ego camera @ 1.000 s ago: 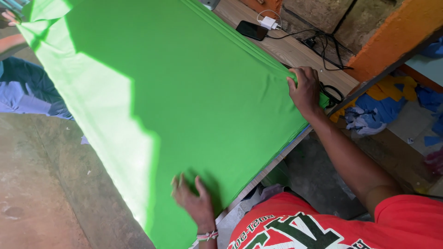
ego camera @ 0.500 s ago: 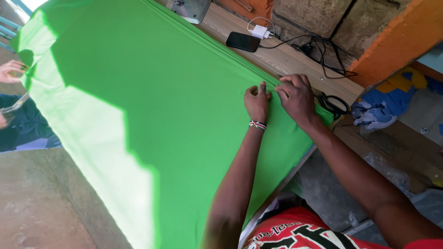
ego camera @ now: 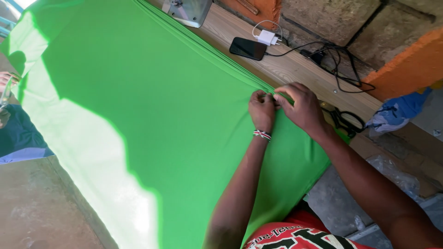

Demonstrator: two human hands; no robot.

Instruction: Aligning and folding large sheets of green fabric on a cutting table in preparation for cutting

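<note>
from the head view, your left hand (ego camera: 262, 109) and right hand (ego camera: 302, 107) meet right of centre, fingers pinching the far edge of one green cloth (ego camera: 152, 120) that fills the frame's left and centre. one black phone (ego camera: 248, 48), one white charger (ego camera: 266, 37) and one pair of scissors (ego camera: 347, 121) lie on the wooden table (ego camera: 295, 69).

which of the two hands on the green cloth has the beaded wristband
The left hand, pinching the green cloth edge; a striped beaded band circles its wrist. The right hand beside it is bare.
</note>
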